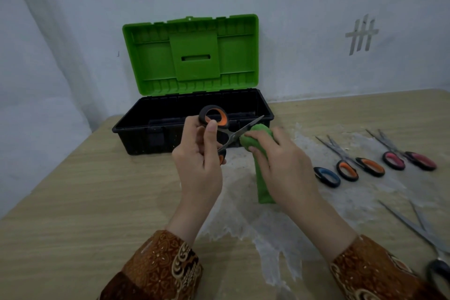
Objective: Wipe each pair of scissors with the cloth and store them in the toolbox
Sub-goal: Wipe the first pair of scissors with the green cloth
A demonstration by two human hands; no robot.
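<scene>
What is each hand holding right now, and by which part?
The left hand grips the orange-handled scissors by their handle loops. The right hand holds the green cloth bunched at its upper end, against the blades.

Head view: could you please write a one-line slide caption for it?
Left hand holds orange-handled scissors while right hand wipes the blades with a green cloth before the open toolbox.

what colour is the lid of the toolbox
Bright green, above a black base; the lid stands open against the wall, clearest in the head view.
</scene>
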